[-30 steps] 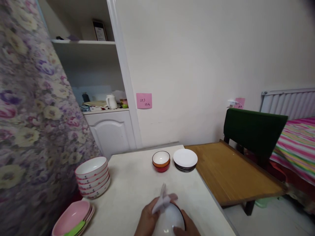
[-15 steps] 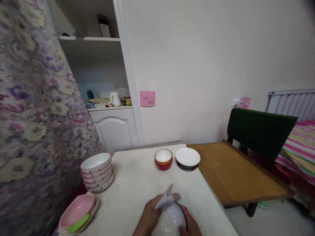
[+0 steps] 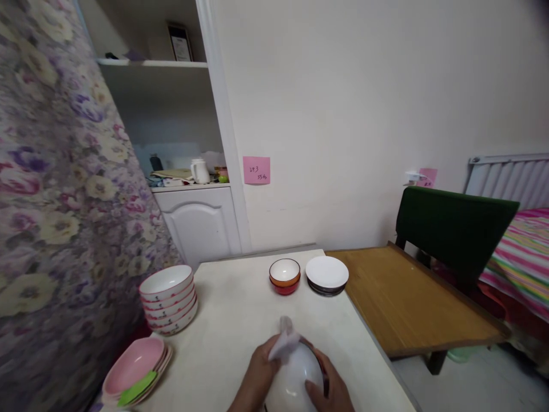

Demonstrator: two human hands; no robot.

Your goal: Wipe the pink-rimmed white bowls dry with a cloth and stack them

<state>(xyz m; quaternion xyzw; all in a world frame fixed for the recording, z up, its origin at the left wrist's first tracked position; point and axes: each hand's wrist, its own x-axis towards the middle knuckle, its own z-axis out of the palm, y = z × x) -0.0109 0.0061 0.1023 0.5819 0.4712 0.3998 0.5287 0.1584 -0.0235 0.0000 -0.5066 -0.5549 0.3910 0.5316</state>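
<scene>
Low in the middle of the head view, both hands are on a white bowl with a dark rim (image 3: 295, 379), held just above the pale table (image 3: 231, 326). My left hand (image 3: 254, 377) pinches a crumpled white tissue (image 3: 283, 342) against the bowl's upper left side. On the bowl's right edge, my right hand (image 3: 328, 389) grips the rim with its fingers curled. Past the bowl stand a small orange and red bowl stack (image 3: 285, 276) and a white plate stack (image 3: 326, 273).
A stack of white bowls with red rims (image 3: 168, 297) and pink dishes with a green thing on them (image 3: 136, 369) sit at the table's left. A floral curtain (image 3: 51, 189) hangs on the left. A wooden table (image 3: 407, 297), green chair (image 3: 454, 229) and striped bed (image 3: 521, 252) are on the right.
The tissue in my left hand has shifted a little over the bowl's top, and the bowl has turned slightly in my hands. The view has swung slightly.
</scene>
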